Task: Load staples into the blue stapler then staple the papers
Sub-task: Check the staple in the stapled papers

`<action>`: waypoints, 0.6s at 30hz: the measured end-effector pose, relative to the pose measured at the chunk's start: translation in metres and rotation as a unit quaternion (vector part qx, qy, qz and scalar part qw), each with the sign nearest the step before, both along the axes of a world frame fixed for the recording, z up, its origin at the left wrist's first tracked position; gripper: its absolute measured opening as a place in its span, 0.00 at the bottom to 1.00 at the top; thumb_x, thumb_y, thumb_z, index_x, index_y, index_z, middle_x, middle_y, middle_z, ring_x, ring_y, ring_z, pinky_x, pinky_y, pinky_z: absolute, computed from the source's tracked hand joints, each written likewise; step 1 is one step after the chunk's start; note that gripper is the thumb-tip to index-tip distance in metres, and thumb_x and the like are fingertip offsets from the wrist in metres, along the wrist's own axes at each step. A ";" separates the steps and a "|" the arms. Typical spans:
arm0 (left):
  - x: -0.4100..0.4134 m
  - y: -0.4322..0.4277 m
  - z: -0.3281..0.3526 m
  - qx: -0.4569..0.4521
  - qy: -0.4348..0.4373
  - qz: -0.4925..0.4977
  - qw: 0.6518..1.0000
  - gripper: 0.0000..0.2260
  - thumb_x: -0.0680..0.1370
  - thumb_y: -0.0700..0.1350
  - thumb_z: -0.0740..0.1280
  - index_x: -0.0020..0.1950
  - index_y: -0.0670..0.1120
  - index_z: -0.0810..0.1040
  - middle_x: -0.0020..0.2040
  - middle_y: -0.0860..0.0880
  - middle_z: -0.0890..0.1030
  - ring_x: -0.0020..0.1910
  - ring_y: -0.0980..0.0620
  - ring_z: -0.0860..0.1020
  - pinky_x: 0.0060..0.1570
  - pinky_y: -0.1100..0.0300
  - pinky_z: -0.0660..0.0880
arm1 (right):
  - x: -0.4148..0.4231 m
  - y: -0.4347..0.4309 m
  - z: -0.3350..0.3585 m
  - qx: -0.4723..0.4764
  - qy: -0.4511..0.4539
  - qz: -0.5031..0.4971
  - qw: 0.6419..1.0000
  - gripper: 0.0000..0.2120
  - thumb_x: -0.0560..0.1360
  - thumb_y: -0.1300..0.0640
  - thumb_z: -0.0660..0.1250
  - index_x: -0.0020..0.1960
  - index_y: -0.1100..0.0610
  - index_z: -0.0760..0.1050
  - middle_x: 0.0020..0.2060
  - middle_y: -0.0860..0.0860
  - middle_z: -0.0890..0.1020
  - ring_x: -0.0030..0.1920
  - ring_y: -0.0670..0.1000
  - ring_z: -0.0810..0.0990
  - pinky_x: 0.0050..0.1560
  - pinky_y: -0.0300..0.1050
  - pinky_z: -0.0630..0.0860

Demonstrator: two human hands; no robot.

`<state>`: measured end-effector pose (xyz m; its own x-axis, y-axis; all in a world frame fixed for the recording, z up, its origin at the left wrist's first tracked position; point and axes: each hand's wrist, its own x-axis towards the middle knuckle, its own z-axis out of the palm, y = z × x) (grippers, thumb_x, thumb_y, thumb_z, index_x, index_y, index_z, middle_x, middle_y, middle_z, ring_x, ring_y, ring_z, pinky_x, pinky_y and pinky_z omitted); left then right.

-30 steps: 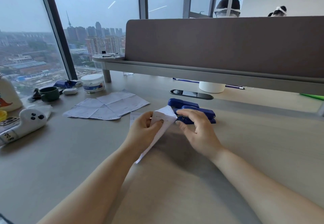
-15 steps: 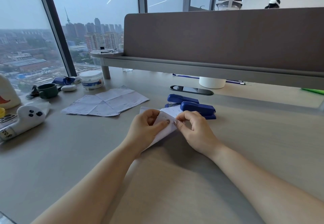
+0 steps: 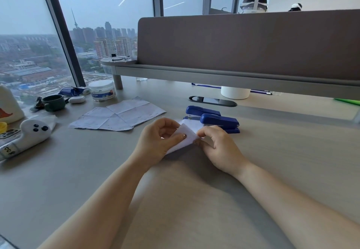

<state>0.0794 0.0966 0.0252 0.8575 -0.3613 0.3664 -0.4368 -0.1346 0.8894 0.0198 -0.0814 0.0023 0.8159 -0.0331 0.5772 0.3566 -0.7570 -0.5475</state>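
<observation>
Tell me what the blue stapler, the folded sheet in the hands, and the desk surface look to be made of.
Blue stapler: likely glossy moulded plastic, going by its smooth rounded shell with soft highlights; metal shows at its rear.
Folded sheet: thin white matte paper; it holds sharp creases.
Desk surface: pale wood-look top, probably laminate, with faint grain and a low sheen.

The folded paper (image 3: 188, 134) is partly covered by both hands; the blue stapler (image 3: 219, 121) front is hidden behind it; print on the tub (image 3: 101, 93) can't be read.
</observation>
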 end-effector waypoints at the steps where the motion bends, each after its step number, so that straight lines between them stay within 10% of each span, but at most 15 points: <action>1: 0.001 0.003 0.001 -0.001 -0.013 0.005 1.000 0.10 0.68 0.39 0.75 0.43 0.50 0.79 0.41 0.54 0.82 0.39 0.60 0.79 0.43 0.68 0.75 | -0.002 0.000 0.002 0.024 -0.005 -0.002 1.000 0.02 0.75 0.57 0.67 0.45 0.56 0.75 0.40 0.51 0.80 0.44 0.50 0.76 0.46 0.43 0.72; 11: 0.016 0.019 0.001 -0.054 0.036 0.013 0.998 0.22 0.70 0.53 0.72 0.62 0.54 0.73 0.61 0.57 0.77 0.60 0.57 0.75 0.61 0.57 0.72 | -0.010 0.009 0.021 0.281 -0.128 -0.040 0.950 0.04 0.76 0.52 0.58 0.46 0.51 0.65 0.37 0.51 0.76 0.38 0.49 0.74 0.41 0.41 0.71; 18: 0.013 0.014 0.000 -0.078 0.033 0.022 0.996 0.03 0.75 0.46 0.68 0.45 0.54 0.77 0.39 0.51 0.79 0.36 0.58 0.74 0.37 0.64 0.69 | -0.010 0.015 0.022 0.356 -0.088 -0.027 0.930 0.05 0.78 0.56 0.60 0.50 0.58 0.66 0.28 0.43 0.74 0.29 0.37 0.72 0.32 0.27 0.68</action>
